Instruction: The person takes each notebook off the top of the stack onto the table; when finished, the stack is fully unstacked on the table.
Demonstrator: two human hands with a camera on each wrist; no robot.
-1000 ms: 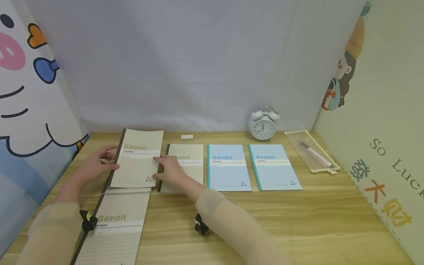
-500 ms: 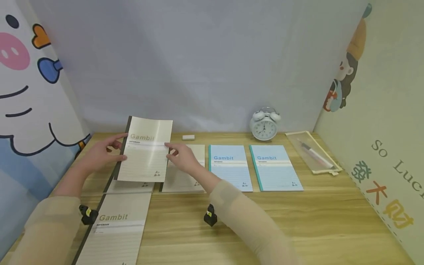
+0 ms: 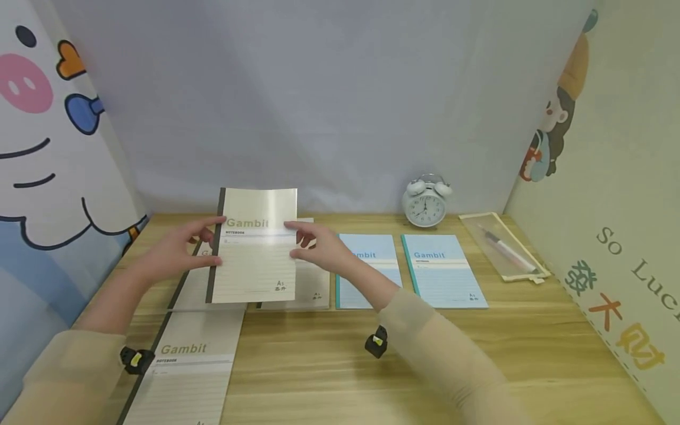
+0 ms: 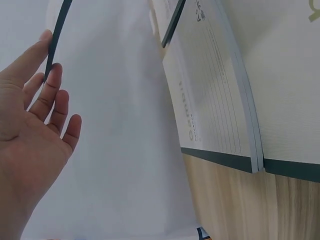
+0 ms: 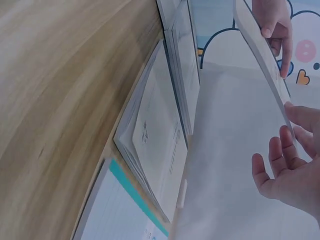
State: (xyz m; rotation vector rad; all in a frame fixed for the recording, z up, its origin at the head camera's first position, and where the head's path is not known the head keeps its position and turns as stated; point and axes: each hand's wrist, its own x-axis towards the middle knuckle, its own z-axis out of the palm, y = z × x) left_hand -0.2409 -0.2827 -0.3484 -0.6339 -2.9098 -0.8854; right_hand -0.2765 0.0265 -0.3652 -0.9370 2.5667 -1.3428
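Note:
A beige "Gambit" notebook (image 3: pixel 257 248) with a dark spine is held upright above the desk. My left hand (image 3: pixel 204 242) pinches its spine edge and my right hand (image 3: pixel 297 241) pinches the opposite edge. In the left wrist view, the left hand (image 4: pixel 50 95) has its fingers behind the notebook's white back (image 4: pixel 120 130). In the right wrist view, the right hand (image 5: pixel 287 150) grips the notebook's edge (image 5: pixel 260 55). More beige notebooks lie below: one by the left forearm (image 3: pixel 186 366), one under the raised one (image 3: pixel 193 289), one to the right (image 3: pixel 310 283).
Two blue notebooks (image 3: pixel 366 277) (image 3: pixel 441 268) lie side by side on the wooden desk (image 3: pixel 478 354). A white alarm clock (image 3: pixel 427 203) stands at the back. A clear pencil pouch (image 3: pixel 502 248) lies at the right. Printed panels close in both sides.
Both hands have lifted the beige notebook off the stack, stood it more upright, and carried it to the right. The right hand has shifted right with it.

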